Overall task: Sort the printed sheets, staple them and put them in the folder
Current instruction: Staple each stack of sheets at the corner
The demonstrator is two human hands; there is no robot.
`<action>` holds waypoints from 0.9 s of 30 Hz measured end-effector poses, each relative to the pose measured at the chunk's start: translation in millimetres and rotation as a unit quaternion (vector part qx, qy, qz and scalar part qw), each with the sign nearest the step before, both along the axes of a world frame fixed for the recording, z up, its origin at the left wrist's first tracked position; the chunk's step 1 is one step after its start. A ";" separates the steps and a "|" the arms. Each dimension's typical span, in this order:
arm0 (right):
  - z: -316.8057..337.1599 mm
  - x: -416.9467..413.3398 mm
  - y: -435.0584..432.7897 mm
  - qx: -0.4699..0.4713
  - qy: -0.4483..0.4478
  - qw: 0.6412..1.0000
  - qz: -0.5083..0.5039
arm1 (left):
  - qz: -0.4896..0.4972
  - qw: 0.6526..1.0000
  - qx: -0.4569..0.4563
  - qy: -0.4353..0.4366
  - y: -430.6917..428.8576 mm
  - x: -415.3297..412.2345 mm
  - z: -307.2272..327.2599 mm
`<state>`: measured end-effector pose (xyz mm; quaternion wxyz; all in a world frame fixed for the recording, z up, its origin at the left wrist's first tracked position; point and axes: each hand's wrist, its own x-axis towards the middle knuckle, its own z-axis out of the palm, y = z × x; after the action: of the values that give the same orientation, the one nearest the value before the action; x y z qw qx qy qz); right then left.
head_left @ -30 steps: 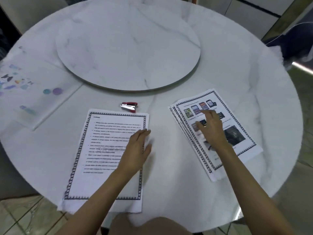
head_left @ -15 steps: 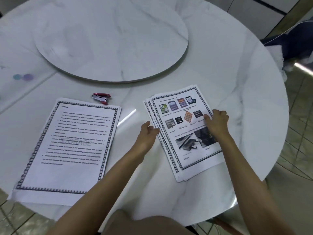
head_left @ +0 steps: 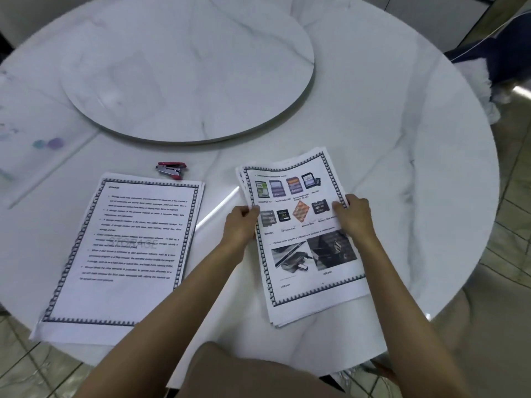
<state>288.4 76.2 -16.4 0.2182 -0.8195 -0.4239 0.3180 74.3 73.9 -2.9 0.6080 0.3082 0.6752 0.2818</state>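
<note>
A stack of printed sheets with colour pictures of memory cards (head_left: 304, 248) lies on the right of the round marble table. My left hand (head_left: 240, 225) grips the stack's left edge and my right hand (head_left: 355, 216) grips its right edge, the top end lifted a little. A second pile headed STORAGE (head_left: 123, 248), all text, lies flat to the left. A small red stapler (head_left: 171, 170) sits just beyond that pile. A clear plastic folder (head_left: 34, 150) with coloured dots lies at the far left.
A raised marble turntable (head_left: 186, 70) fills the middle of the table (head_left: 402, 168). A dark chair with white cloth (head_left: 502, 67) stands beyond the right edge. Tiled floor shows on both sides below the table's near rim.
My left hand left the text pile and came across to the picture stack. Both hands now hold that stack by its sides, and it has shifted toward me.
</note>
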 end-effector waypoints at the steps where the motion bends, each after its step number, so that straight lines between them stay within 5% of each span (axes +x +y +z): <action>1: -0.3 -4.5 -4.3 0.001 -0.023 1.000 -0.007 | -0.002 1.000 0.012 0.023 -1.2 1.2 0.9; 10: -2.8 -20.8 -29.5 0.060 -0.053 0.996 -0.032 | -0.024 0.997 0.048 0.054 -7.8 3.7 11.7; 17: 6.7 -4.0 -22.1 -0.043 -0.127 0.991 -0.018 | -0.045 0.996 0.062 0.052 -11.1 3.2 8.0; 22: 5.4 -3.6 -28.1 -0.062 -0.056 0.996 -0.025 | -0.037 0.997 0.062 0.025 -12.5 3.1 8.2; 27: 11.1 -13.5 -47.0 0.036 0.097 0.995 -0.010 | -0.048 0.991 0.126 0.021 -22.8 -9.1 4.5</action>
<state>274.9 29.2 -5.3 0.2912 -0.7806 -0.4036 0.3781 65.1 51.1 1.6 0.5625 0.4205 0.6314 0.3287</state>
